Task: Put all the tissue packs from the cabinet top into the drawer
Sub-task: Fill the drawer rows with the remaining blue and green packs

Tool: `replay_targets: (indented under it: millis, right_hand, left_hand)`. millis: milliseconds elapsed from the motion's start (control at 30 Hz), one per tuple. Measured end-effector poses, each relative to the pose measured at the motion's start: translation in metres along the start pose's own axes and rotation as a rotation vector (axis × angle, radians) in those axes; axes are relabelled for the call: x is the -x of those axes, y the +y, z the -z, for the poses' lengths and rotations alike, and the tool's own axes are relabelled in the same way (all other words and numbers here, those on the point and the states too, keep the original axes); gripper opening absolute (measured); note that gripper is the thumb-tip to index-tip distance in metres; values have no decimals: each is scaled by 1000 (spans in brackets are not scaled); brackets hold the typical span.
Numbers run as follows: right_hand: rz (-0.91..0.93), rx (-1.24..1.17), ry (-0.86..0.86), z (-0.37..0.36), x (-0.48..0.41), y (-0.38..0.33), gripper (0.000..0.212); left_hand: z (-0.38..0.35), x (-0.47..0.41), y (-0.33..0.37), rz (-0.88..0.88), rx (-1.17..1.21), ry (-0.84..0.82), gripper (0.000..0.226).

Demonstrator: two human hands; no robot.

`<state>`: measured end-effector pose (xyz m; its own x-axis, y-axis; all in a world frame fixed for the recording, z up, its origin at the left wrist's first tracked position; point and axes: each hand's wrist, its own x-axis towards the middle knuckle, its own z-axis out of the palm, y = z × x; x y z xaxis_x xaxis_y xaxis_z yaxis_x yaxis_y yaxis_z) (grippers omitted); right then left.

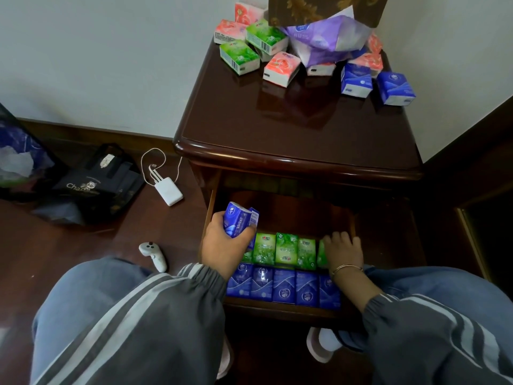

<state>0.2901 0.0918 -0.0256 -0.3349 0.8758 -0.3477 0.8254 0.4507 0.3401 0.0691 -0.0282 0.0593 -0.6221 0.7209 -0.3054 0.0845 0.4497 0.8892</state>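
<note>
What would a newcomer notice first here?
Probably the open drawer at the centre, with neat rows of green packs and blue packs standing in it. The left hand grips another blue pack at its left side while the right hand rests on the green row. Loose pink, green and blue packs crowd the back of the cabinet top around a purple bag.

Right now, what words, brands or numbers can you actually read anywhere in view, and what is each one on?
"Cha": white lettering on the black bag on the floor; the rest is unreadable.
Blue pack in the left hand: lettering blurred.
Green pack on the cabinet top: barcode shows, digits too small.
Purple pack: print blurred.
Stowed packs in the drawer: logos only, unreadable.
</note>
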Motion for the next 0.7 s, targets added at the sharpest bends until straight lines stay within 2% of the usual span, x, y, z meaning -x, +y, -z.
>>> replay_targets:
  millis: [100, 200, 233, 267, 367, 400, 600, 700]
  right_hand:
    - [31, 8, -2, -2, 2, 7, 56]
    - [69, 106, -130, -5, 4, 12, 97]
    - [78, 145, -154, -6, 4, 13, 102]
    - [93, 174, -146, -7, 5, 12, 97]
    - [134, 159, -52, -9, 6, 10, 56]
    - [133, 146, -43, -10, 7, 9, 48]
    - [150, 136, -61, -3, 10, 5, 42]
    - [98, -101, 75, 17, 21, -2, 35]
  left_hand:
    - [-1, -1, 0, 6, 16, -8, 29]
    - [-2, -1, -1, 6, 35, -23, 31]
    - [-1, -2, -2, 5, 42, -27, 31]
    - [-1, -2, -2, 4, 52, -30, 32]
    - [0, -2, -4, 13, 79, -38, 33]
    - [-1, -2, -4, 13, 77, -40, 34]
    - [-2, 0, -8, 25, 28, -121, 37]
    - [-1, 2, -12, 116, 64, -185, 39]
